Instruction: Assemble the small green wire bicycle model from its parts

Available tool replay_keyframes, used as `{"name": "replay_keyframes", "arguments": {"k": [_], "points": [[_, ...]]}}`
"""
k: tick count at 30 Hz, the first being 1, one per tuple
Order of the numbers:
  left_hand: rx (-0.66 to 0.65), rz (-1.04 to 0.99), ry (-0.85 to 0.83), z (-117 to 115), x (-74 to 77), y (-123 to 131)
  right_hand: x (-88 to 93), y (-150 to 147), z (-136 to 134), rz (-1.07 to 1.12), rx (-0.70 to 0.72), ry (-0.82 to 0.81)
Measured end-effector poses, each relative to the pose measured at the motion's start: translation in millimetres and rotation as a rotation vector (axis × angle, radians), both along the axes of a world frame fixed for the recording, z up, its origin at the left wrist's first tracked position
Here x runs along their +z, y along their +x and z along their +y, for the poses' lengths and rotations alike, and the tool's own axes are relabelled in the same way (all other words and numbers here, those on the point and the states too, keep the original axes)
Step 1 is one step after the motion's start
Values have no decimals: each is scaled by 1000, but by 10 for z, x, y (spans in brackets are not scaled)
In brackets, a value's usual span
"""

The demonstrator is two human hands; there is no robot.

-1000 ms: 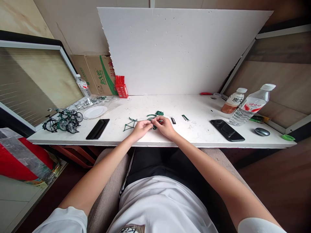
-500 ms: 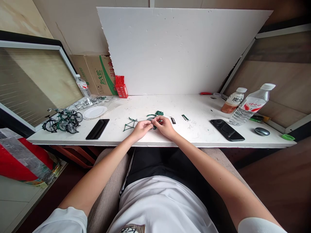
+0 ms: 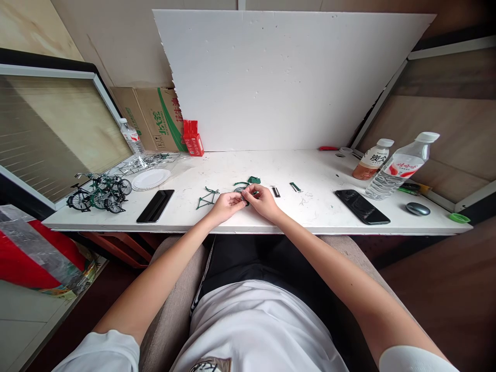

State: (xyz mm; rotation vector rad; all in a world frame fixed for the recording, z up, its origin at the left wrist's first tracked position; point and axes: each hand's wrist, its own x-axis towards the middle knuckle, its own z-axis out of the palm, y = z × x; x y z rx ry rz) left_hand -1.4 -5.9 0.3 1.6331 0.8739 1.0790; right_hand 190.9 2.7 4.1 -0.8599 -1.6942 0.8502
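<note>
My left hand [image 3: 225,207] and my right hand [image 3: 265,203] meet over the white table, fingertips closed together. Between them is a small dark model-bicycle part [image 3: 243,197], mostly hidden by the fingers, so its exact kind does not show. Just left of my left hand lies a thin green bicycle frame [image 3: 208,198]. Beyond the fingertips are a curved green strip [image 3: 241,183] and a small green box-shaped piece [image 3: 254,180]. To the right of my right hand lie a small black piece [image 3: 275,191] and a dark green piece [image 3: 295,187].
Assembled model bicycles [image 3: 99,194] stand at the left, near a white plate [image 3: 151,179] and a phone [image 3: 155,206]. Rightward are another phone [image 3: 361,207], a mouse [image 3: 418,208], a water bottle [image 3: 403,165] and a drink bottle [image 3: 372,159]. A white board [image 3: 294,77] stands behind.
My fingertips have shifted very slightly around the small dark part. The pieces on the table lie as before.
</note>
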Motion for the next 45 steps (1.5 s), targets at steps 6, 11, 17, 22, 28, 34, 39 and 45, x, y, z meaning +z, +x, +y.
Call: {"name": "replay_keyframes", "arguments": {"k": [6,11,17,22,28,34,39,45], "points": [[-48,-44,-37,9,-14,-14,30,0,-16,25,14,14],[-89,-63,-57,23,-13,-23,68,-1,-47,13,19,43],[-86,-55,-44,41,-35,-25,54,11,-40,-42,3,76],[-96,-72,-48,38,-34,-16,52,15,-45,-45,21,33],[-86,-69,-16,46,-17,-16,68,5,-64,35,117,-34],[-126,-79,-39,4,51,-19,87,-5,-76,-29,31,20],[-112,-72,-88,7,69,-17,88,-19,-87,-26,12,10],[-119,-111,-116,-2,49,-5,95,-14,-92,-18,19,18]]}}
